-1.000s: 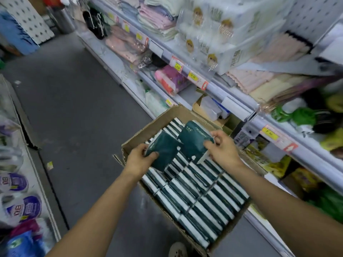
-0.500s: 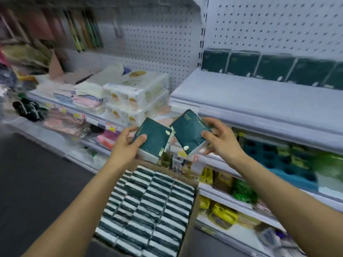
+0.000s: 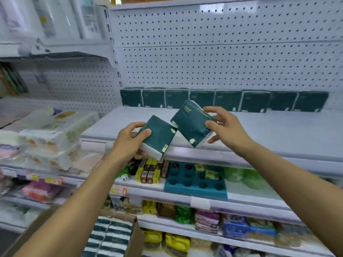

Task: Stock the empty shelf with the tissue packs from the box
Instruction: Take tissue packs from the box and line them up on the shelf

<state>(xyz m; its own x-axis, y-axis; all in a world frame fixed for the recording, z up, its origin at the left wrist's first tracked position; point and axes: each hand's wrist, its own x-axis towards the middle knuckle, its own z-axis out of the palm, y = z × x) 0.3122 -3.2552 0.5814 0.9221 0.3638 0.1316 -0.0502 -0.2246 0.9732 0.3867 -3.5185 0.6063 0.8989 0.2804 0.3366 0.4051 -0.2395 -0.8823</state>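
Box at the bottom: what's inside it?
The box holds rows of tissue packs standing on edge, dark green and white stripes showing. The left arm and the frame edge cover the rest, so no count.

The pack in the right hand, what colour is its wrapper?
Dark green, with small pale marks; the pack shows best in the head view, held by the right hand.

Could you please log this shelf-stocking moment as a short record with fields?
left hand: grips one dark green tissue pack
right hand: grips a second tissue pack, tilted
packs in hand: above the shelf's front edge, not yet set down
shelf: white, mostly bare
back row: eight upright green packs against the pegboard
box: cardboard, bottom of view, more packs inside
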